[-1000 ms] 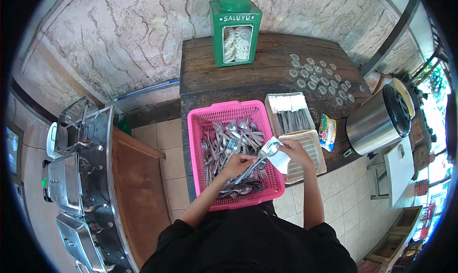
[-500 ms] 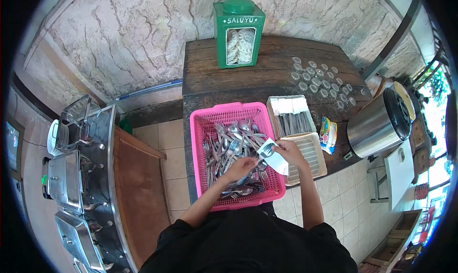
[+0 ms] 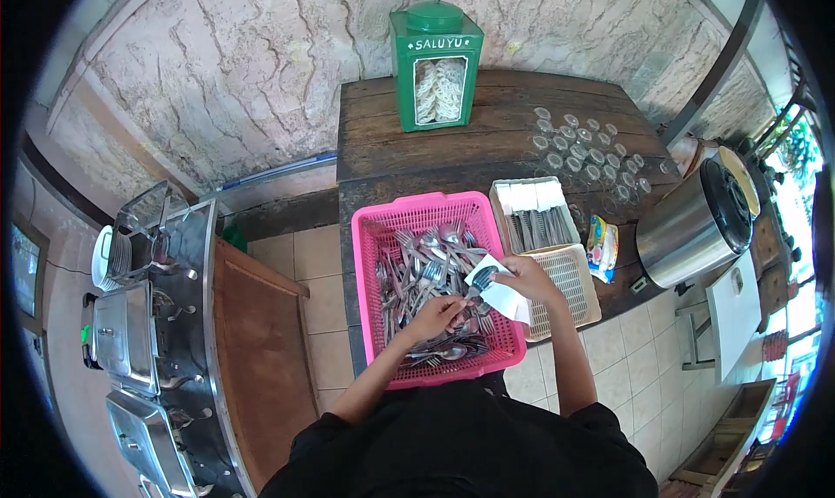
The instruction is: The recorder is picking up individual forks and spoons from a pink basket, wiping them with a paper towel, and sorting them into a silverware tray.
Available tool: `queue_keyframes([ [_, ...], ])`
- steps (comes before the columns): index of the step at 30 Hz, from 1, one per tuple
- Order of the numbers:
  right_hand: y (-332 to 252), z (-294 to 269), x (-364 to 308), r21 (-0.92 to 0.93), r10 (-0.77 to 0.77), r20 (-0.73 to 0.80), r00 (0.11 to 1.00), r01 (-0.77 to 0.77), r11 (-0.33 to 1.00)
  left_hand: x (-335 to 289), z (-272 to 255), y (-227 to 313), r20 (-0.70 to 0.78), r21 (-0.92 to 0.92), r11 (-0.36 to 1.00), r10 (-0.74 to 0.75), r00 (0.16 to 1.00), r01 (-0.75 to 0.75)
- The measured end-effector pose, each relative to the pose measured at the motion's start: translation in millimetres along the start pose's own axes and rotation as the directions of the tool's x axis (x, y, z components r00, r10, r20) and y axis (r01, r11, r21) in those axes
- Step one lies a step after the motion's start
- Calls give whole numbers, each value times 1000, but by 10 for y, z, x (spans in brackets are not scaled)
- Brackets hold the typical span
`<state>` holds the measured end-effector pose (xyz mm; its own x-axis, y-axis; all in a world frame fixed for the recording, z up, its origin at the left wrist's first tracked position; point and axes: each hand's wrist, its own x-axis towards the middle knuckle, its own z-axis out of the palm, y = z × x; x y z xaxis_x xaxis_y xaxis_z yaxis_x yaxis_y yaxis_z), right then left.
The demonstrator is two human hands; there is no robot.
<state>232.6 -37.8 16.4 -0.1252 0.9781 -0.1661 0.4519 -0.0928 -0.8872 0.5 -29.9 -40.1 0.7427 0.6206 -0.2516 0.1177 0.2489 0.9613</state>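
Observation:
Over the right side of a pink plastic basket point(image 3: 358, 280), a fork point(image 3: 481, 279) lies against a white cloth or paper napkin point(image 3: 511, 305). My right hand point(image 3: 529, 279) is closed on the napkin, its fingers pressing beside the fork's head. The fork's handle end is pinched by my left hand point(image 3: 439, 315). Below both hands, a jumbled heap of forks and spoons point(image 3: 409, 276) fills the basket. Right of it, a beige basket point(image 3: 570, 207) holds a row of forks and white paper, with a slotted beige basket point(image 3: 570, 289) in front.
A colourful packet point(image 3: 601, 247) and a steel drink dispenser point(image 3: 687, 228) stand to the right. Several upturned glasses point(image 3: 591, 154) and a green tin point(image 3: 435, 63) occupy the back of the wooden table point(image 3: 370, 137). At left is a counter with chafing dishes point(image 3: 126, 337).
My left hand has moved slightly right and closed on the fork's handle. The fork's head has shifted a little down and left on the napkin. The view has also shifted slightly.

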Motion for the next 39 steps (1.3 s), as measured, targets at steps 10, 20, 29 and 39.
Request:
queue_keyframes([
  [10,-81,86,44,-6,-142,-26,989,142,990,5,-141,-10,-122,-115,990,-100,987,86],
  [20,-131,220,64,248,-193,94,977,164,955,73,-44,32,311,-734,601,-116,943,316],
  [29,-259,187,30,344,-170,193,966,95,934,-7,25,183,377,-784,489,-114,919,382],
  [39,-185,392,-42,613,-67,122,990,-22,789,-26,-74,156,35,-693,687,-275,961,221],
])
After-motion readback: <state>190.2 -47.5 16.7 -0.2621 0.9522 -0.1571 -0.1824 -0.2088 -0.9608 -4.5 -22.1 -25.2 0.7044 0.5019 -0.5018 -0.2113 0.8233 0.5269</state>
